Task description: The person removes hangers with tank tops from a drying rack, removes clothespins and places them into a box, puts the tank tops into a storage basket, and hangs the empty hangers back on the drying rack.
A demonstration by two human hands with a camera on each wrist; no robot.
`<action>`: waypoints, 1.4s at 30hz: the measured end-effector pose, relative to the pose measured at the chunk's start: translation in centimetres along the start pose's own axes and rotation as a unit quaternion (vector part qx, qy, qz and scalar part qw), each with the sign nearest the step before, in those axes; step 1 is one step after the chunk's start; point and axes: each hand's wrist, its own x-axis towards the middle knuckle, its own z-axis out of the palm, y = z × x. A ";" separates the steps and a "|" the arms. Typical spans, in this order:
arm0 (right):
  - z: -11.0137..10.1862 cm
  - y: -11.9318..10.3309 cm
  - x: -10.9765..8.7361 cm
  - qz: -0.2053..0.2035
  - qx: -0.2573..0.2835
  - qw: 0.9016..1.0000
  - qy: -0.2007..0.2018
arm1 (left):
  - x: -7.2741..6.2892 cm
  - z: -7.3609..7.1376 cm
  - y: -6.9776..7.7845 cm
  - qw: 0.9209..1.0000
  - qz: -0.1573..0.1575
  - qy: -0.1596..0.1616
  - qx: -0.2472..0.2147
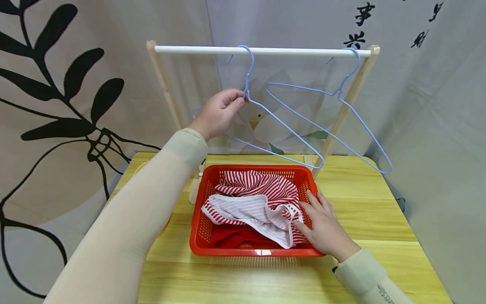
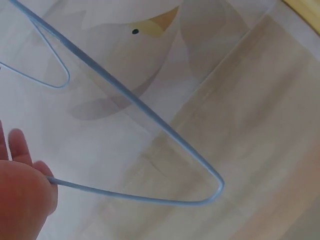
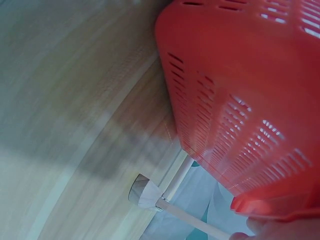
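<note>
My left hand [image 1: 222,110] pinches a blue wire hanger [image 1: 288,123] at its neck, just under the hook, which loops over the white rail [image 1: 288,52]. In the left wrist view, that hanger [image 2: 135,100] runs out from the fingers. A second blue hanger [image 1: 366,122] hangs from the rail's right end. Below stands a red basket [image 1: 243,252] with a red-and-white striped garment [image 1: 262,185] and a plain red cloth [image 1: 239,236]. My right hand [image 1: 326,228] rests over the basket's right rim, fingers spread, thumb at the striped garment's edge.
Wooden posts [image 1: 164,82] carry the rail, their feet on the wood-grain table [image 1: 364,207] behind the basket. A patterned curtain [image 1: 311,25] hangs behind. Part of a yellow item [image 1: 140,166] shows beside my left arm.
</note>
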 end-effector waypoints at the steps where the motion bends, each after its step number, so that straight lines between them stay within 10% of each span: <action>1: 0.0 0.0 0.0 0.000 0.000 1.000 0.000 | -0.1 0.0 -0.1 1.000 0.001 0.000 0.005; 13: 0.2 0.1 0.0 0.000 0.000 1.000 0.001 | -0.9 0.0 -0.7 0.991 0.045 0.006 0.124; 42: 0.1 0.1 0.0 0.000 0.015 1.000 0.000 | -3.5 0.5 -2.6 0.991 0.035 0.021 0.128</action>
